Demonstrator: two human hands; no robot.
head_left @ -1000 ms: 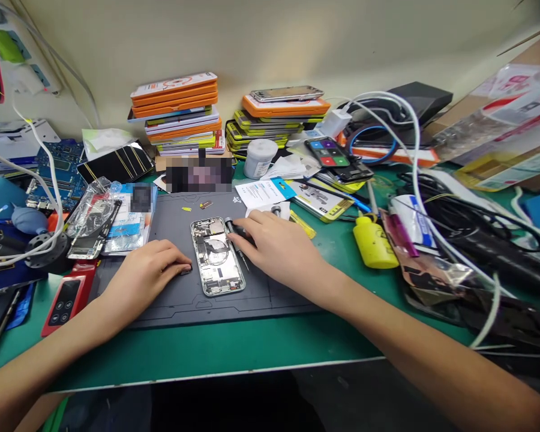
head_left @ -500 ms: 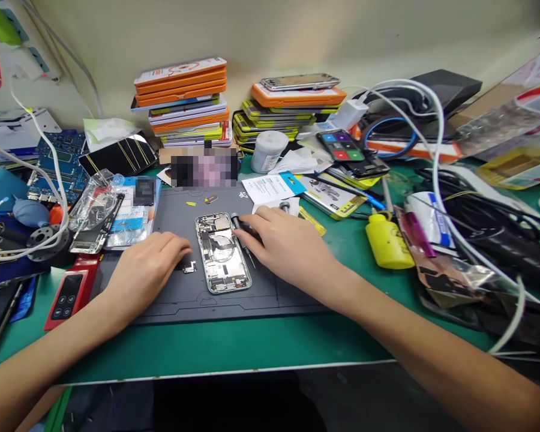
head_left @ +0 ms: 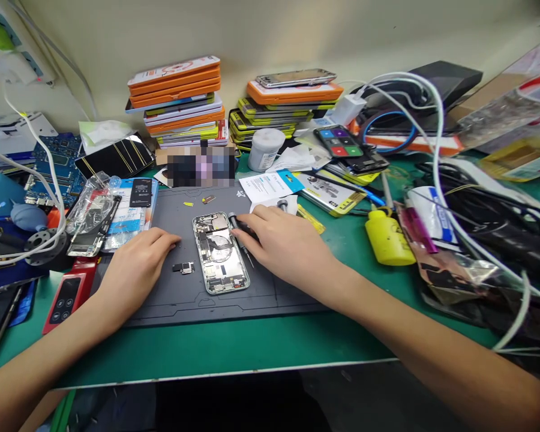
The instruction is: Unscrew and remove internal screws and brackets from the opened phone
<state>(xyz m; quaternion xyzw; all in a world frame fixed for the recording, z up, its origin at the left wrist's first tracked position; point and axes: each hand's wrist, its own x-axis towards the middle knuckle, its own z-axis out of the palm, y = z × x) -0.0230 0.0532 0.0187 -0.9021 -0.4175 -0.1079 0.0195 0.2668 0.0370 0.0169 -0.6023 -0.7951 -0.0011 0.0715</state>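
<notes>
An opened phone (head_left: 220, 252) lies on the dark grey work mat (head_left: 247, 303), its inner parts and round coil exposed. Just right of it, my right hand (head_left: 283, 243) is closed around a screwdriver (head_left: 247, 252), whose thin shaft slants down beside the phone's edge. On the left, my left hand (head_left: 141, 261) rests on the mat with fingers bent and tips pressed together; whatever is between them is too small to make out. Between that hand and the phone sits a small black and silver phone part (head_left: 184, 267). Tiny pieces, including a small flex part (head_left: 209, 199), lie above the phone.
A red device with buttons (head_left: 67, 297) stands at the left. Behind it are a loose phone screen (head_left: 94, 228) and a black battery (head_left: 141, 192). Stacked orange boxes (head_left: 175, 84) line the wall. At right are a yellow bottle (head_left: 389, 240) and tangled cables (head_left: 490, 222).
My left hand has drawn slightly left, uncovering the whole small black and silver part. My right hand keeps the screwdriver beside the phone. The view has shifted a little.
</notes>
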